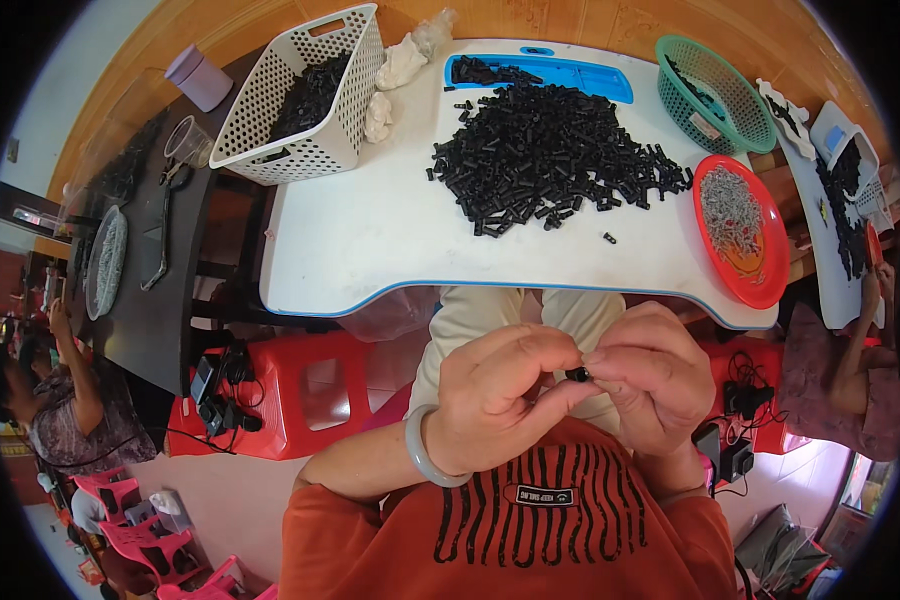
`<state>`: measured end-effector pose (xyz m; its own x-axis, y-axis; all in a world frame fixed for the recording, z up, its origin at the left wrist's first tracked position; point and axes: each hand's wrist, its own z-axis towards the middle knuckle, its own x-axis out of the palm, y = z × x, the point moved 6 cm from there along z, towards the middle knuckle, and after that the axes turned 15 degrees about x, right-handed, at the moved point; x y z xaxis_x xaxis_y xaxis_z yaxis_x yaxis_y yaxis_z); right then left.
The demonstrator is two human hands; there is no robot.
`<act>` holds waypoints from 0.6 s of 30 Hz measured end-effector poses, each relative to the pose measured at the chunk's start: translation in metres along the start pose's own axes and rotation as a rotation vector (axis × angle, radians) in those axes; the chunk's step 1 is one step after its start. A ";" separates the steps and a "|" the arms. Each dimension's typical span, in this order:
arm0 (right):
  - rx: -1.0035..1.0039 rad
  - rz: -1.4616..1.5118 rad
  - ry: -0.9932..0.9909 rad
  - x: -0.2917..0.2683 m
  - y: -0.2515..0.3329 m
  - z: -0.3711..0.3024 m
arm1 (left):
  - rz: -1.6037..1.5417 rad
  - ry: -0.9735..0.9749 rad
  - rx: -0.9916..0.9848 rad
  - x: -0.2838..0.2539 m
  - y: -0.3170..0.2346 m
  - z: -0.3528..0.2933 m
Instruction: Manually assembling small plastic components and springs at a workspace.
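Observation:
Close in front of my body, my left hand (500, 390) pinches a small black plastic piece (577, 374) between thumb and forefinger. Against it, the fingertips of my right hand (660, 370) are pressed together; whatever they hold is hidden or too small to name. On the white table (360, 240) beyond lies a big heap of short black plastic pieces (540, 150). One loose black piece (610, 238) sits apart, nearer the table's front. To the right, a red oval tray (708, 232) carries many thin silvery metal parts (733, 210), perhaps pins or screws.
A white perforated basket (320, 150) of black pieces stands at the far left, a blue tray (600, 75) at the back, a green basket (730, 125) back right. Red stools (290, 390) flank me. Other people sit at a dark table (175, 250) on the left and a white one on the right.

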<state>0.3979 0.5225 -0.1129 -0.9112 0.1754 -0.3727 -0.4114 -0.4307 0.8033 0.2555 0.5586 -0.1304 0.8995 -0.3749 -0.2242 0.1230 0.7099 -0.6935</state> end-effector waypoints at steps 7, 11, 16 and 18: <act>0.002 0.051 -0.009 0.002 -0.001 0.000 | 0.018 0.048 -0.047 -0.001 0.000 -0.001; 0.077 0.091 0.045 0.004 -0.007 0.000 | 0.031 0.033 -0.005 0.001 0.003 -0.001; 0.066 0.130 0.121 0.000 -0.012 0.002 | -0.027 -0.026 0.010 0.003 0.005 0.006; 0.059 0.175 0.130 -0.001 -0.010 0.004 | -0.026 -0.031 0.007 0.003 0.005 0.007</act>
<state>0.4032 0.5304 -0.1189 -0.9602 -0.0149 -0.2790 -0.2512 -0.3916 0.8852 0.2623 0.5653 -0.1295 0.9087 -0.3747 -0.1842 0.1495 0.7040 -0.6943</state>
